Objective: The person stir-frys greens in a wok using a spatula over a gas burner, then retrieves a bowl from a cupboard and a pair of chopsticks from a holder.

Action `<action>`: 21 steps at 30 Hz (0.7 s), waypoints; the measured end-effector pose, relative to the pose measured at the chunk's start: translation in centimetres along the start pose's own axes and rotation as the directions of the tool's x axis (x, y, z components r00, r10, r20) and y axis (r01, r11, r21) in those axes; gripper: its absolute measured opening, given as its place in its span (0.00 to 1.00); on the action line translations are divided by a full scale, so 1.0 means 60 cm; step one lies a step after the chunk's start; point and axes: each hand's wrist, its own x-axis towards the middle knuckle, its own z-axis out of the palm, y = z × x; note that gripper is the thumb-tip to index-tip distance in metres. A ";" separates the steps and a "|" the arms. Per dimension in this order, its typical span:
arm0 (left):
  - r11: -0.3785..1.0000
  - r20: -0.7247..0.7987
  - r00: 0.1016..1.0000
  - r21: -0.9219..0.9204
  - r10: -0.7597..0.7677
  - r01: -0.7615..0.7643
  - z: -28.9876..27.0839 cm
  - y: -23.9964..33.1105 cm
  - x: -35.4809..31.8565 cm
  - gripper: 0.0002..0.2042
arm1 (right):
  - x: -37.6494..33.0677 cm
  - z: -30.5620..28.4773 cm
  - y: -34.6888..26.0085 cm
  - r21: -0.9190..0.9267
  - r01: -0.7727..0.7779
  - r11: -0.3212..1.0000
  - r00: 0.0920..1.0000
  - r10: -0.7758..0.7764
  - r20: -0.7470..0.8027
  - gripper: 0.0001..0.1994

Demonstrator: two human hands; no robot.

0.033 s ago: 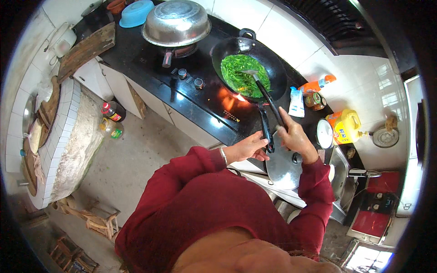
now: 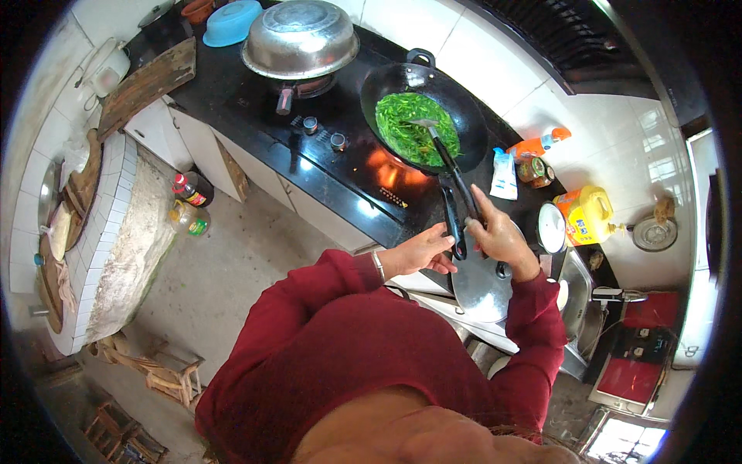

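A black wok (image 2: pixel 470 104) sits on the stove, holding chopped green vegetables (image 2: pixel 406 116). My right hand (image 2: pixel 506 241) is closed round the black handle of a spatula (image 2: pixel 442 151), whose metal blade rests among the greens. The wok's long black handle (image 2: pixel 450 213) points toward me. Beside its end is my left hand (image 2: pixel 413 254), fingers apart and the tips close to the handle; whether they touch it I cannot tell. Under my hands lies a glass lid (image 2: pixel 481 292) with a dark knob. An orange glow shows on the stove top in front of the wok.
A large metal basin (image 2: pixel 301 39) stands upside down on the left burner. At the right are a white packet (image 2: pixel 504 174), jars (image 2: pixel 535 172), a white bowl (image 2: pixel 550 226) and a yellow oil jug (image 2: pixel 585 215). The sink (image 2: pixel 576 290) is farther right. Two bottles (image 2: pixel 189 205) stand on the floor.
My right hand and the spatula handle have shifted very slightly. The bright flame at the wok's near edge looks smaller. My left hand stays in place.
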 end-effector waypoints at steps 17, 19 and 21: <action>0.995 0.137 0.990 0.078 0.045 -0.056 -0.007 0.010 -0.029 0.31 | 0.014 0.058 0.042 0.437 0.018 0.899 1.000 -0.023 0.006 0.41; 0.996 0.112 0.994 0.089 0.010 -0.020 0.004 0.020 -0.043 0.31 | 0.009 0.054 0.047 0.400 -0.054 0.915 0.998 0.062 -0.008 0.39; 0.993 0.129 0.991 0.121 -0.029 0.013 -0.004 0.016 -0.058 0.29 | 0.000 0.047 0.044 0.375 -0.083 0.923 0.996 0.091 -0.005 0.39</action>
